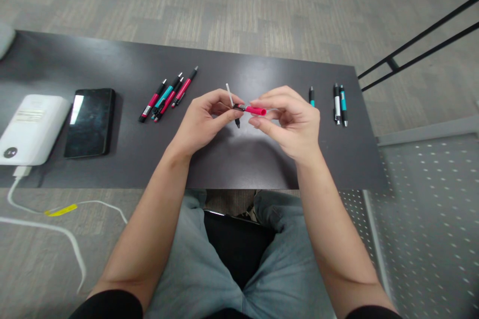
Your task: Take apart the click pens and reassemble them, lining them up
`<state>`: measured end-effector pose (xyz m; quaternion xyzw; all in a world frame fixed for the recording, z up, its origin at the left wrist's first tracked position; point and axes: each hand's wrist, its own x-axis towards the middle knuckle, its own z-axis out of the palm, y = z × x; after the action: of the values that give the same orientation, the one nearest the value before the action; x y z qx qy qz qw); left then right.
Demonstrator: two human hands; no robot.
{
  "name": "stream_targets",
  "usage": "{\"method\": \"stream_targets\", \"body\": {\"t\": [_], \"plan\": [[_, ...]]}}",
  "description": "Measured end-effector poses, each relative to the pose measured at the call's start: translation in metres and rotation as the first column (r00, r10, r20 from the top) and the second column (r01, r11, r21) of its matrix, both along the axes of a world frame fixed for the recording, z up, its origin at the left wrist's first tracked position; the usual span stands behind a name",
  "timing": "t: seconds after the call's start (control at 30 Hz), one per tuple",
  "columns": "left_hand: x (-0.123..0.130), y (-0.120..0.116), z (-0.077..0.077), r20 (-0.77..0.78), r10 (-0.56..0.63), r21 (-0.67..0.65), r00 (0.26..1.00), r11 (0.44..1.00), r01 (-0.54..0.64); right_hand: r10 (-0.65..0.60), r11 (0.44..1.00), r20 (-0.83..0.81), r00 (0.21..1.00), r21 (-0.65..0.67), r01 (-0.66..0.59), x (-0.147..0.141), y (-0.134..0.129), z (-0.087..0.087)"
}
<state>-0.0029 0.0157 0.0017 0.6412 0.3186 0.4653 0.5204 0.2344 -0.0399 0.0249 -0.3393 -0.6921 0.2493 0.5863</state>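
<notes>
Desk [232, 169]: open lane along far edge, beyond my left hand [204, 122] and right hand [292, 119], from four pens [167, 93] to a lone pen [312, 94]. Free pocket between my forearms [159, 214], down to near edge. Past right forearm [333, 219], way through to near right corner. Two pens [337, 102] obstruct by right edge; phone [92, 124] and white power bank [35, 132] block the left part.

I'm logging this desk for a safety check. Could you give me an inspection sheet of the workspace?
Surface: dark tabletop, light glare near the middle.
Job's things: red barrel and thin white stick at the hands; four pens left, three pens right, one partly hidden.
Clutter: white device, black device.
Grips: left grip pinches barrel's dark end; right grip around barrel, contact unclear.
Cables: white cable in white device; another below.
Surroundings: carpet; perforated panel right.
</notes>
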Motion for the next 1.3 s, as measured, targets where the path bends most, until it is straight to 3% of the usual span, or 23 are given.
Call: {"method": "stream_targets", "body": {"t": [0.1,0.2,0.3,0.43,0.6,0.77,0.93,1.13,1.3], "plan": [[0.000,-0.002,0.004,-0.070,0.001,-0.015,0.998,1.000,-0.002,-0.029,0.998,0.103,0.994,0.066,0.023,0.002,-0.002,0.000],[-0.001,-0.002,0.005,-0.094,-0.005,-0.039,0.996,0.999,0.001,-0.060,0.997,0.133,0.989,-0.046,0.067,0.006,-0.008,0.001],[-0.002,-0.002,0.004,-0.089,-0.009,-0.097,0.996,0.995,0.001,-0.065,0.985,0.044,0.997,-0.155,0.071,0.011,-0.012,-0.001],[-0.002,-0.004,0.007,-0.105,-0.025,-0.167,0.994,0.986,0.007,-0.106,0.975,0.037,0.994,-0.192,0.111,0.013,-0.011,-0.002],[-0.002,-0.008,0.014,-0.169,-0.045,-0.098,0.985,0.995,0.029,-0.153,0.943,0.080,0.985,-0.285,0.170,0.011,-0.014,0.010],[-0.002,-0.006,0.009,-0.197,-0.016,-0.012,0.980,1.000,0.014,-0.111,0.919,0.082,0.990,-0.371,0.134,0.010,-0.018,0.018],[-0.003,-0.003,0.005,-0.189,-0.014,0.025,0.982,1.000,0.019,-0.109,0.916,-0.016,0.994,-0.391,0.094,0.011,-0.010,0.011],[-0.002,-0.006,0.011,-0.216,-0.018,0.053,0.976,0.998,0.030,-0.162,0.876,-0.201,0.966,-0.480,0.047,0.012,0.005,-0.004],[-0.001,-0.010,0.013,-0.205,-0.078,-0.012,0.976,0.997,0.077,-0.177,0.832,-0.288,0.941,-0.555,-0.013,0.006,0.012,-0.018]]}}
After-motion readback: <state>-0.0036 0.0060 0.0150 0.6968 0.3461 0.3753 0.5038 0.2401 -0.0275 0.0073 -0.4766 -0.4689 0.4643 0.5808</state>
